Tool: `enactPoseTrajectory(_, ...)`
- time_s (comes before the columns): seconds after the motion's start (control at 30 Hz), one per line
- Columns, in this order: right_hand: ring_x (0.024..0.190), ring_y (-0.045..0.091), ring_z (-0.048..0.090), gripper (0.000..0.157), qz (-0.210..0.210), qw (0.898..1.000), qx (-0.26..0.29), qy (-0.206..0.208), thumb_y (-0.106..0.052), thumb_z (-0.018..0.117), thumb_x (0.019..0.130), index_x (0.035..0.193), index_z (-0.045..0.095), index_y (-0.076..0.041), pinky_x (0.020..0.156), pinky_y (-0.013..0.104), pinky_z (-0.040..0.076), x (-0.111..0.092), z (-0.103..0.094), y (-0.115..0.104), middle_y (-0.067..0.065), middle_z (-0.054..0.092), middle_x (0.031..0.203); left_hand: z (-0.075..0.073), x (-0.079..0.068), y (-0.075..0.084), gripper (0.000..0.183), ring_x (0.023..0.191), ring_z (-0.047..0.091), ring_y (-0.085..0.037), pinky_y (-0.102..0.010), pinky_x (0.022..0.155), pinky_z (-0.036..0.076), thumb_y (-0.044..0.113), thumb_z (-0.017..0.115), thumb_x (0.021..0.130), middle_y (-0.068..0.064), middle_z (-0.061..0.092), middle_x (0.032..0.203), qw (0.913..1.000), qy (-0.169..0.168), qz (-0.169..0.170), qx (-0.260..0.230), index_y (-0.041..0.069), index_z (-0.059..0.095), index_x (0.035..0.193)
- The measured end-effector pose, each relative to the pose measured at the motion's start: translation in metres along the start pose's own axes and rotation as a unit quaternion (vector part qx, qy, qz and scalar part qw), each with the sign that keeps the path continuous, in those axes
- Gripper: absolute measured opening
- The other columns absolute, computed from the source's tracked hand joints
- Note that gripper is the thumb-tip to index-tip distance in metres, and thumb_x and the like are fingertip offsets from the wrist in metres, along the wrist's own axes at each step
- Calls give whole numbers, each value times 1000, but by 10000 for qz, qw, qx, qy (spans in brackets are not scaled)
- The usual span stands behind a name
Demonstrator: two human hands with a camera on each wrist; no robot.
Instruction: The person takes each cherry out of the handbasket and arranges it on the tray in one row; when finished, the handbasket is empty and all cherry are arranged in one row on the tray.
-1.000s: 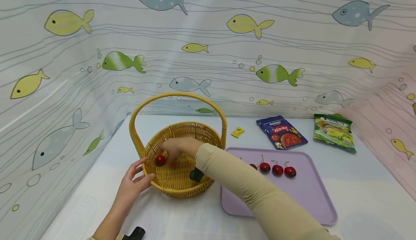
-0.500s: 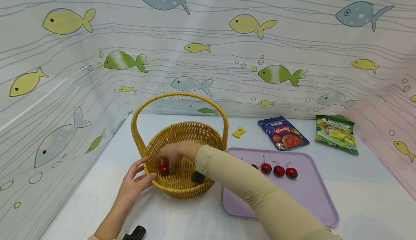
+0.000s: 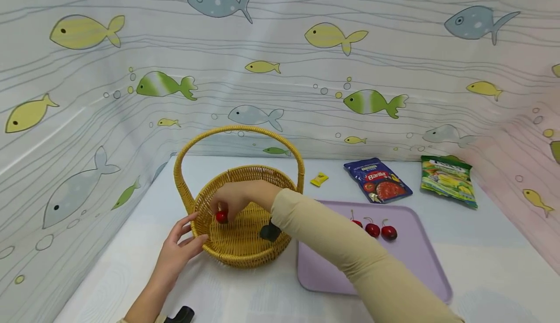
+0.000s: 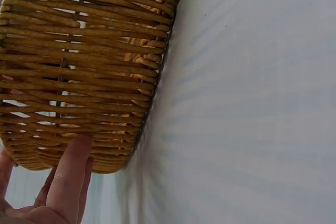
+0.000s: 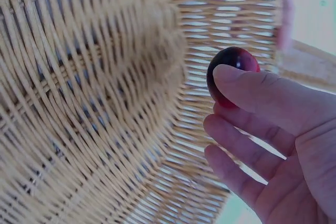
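A yellow wicker basket (image 3: pixel 242 260) with a tall arched handle stands left of the middle in the head view. Inside it, my right hand (image 3: pixel 234 199) pinches a dark red cherry (image 3: pixel 221 217) between thumb and forefinger. The right wrist view shows this cherry (image 5: pixel 233 59) held off the basket's woven wall, the other fingers loosely bent. My left hand (image 3: pixel 177 245) touches the basket's left side with spread fingers. From the left wrist view, one fairly straight finger (image 4: pixel 71 169) rests against the outer weave (image 4: pixel 100 87).
To the right, a lilac tray (image 3: pixel 393 269) bears cherries (image 3: pixel 388 232); my right sleeve (image 3: pixel 332 235) covers part of it. Behind lie a small yellow wrapped sweet (image 3: pixel 319 179), a blue Barilla pouch (image 3: pixel 377 179) and a green packet (image 3: pixel 448 179). A fish-patterned curtain surrounds the table.
Inside the basket, my right hand has lowered the cherry and then lifted it slightly. My right sleeve now hides more of the cherries on the tray. The left hand stays at the basket.
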State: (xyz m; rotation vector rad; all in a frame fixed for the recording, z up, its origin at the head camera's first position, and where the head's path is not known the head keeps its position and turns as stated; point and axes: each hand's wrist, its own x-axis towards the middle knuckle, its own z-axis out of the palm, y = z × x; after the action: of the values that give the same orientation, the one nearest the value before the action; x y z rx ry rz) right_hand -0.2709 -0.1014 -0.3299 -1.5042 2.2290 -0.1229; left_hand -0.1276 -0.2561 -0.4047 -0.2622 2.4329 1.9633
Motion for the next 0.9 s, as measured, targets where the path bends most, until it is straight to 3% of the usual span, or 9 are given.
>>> enactPoseTrajectory(0.3,86,6,53,35,-212,9989,132,392,-10,71,82,116,62,-12,72,15,44,-55,-7,-9,-6,59,94,1,-1,2,64,116,46,-31,-29,81,52,17,61,91,-22,26,138,9999,46,-65,102,15,26,145)
enactPoseTrajectory(0.67,92,6,53,34,-434,9946,285,897,-11,72,82,114,62,-11,80,15,44,-132,11,-3,-5,59,102,0,-2,1,66,117,45,-29,-29,81,52,21,63,90,-22,23,140,9998,63,-154,111,16,25,145)
enactPoseTrajectory(0.9,92,6,53,32,-257,9911,368,1251,-13,72,82,113,63,-11,81,16,45,-183,25,12,-6,59,104,2,-1,0,67,103,52,-10,-27,80,52,20,64,90,-21,23,140,9999,38,-135,47,16,26,145)
